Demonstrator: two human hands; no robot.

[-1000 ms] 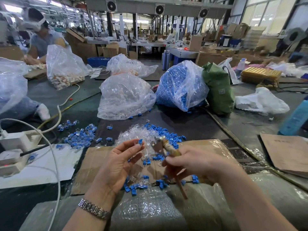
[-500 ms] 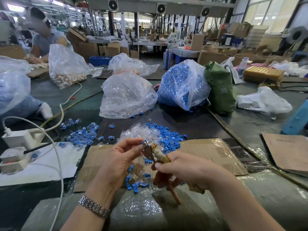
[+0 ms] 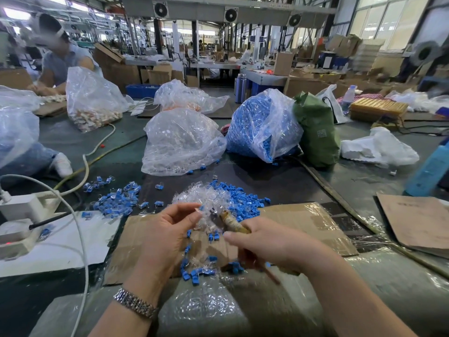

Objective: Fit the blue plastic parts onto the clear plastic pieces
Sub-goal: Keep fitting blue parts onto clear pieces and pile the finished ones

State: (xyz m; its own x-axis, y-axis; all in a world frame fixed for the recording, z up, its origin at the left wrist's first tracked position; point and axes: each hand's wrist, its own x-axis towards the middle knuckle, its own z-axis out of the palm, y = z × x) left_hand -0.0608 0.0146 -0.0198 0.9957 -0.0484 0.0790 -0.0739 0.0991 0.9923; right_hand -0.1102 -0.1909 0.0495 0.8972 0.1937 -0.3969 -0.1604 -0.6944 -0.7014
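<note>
Over the cardboard [image 3: 303, 229], left hand [image 3: 167, 237] pinches a clear piece [image 3: 202, 210]; right hand [image 3: 272, 244] fingers clamp the tool [image 3: 230, 221]. Tip slip could flick it away.

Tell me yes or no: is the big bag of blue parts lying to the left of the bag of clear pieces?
No. The bag of blue parts lies to the right of the bag of clear pieces, next to a green bag.

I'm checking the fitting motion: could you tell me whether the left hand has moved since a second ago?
Yes. The left hand has moved up toward the clear pieces pile, judged against the cardboard sheet.
</note>
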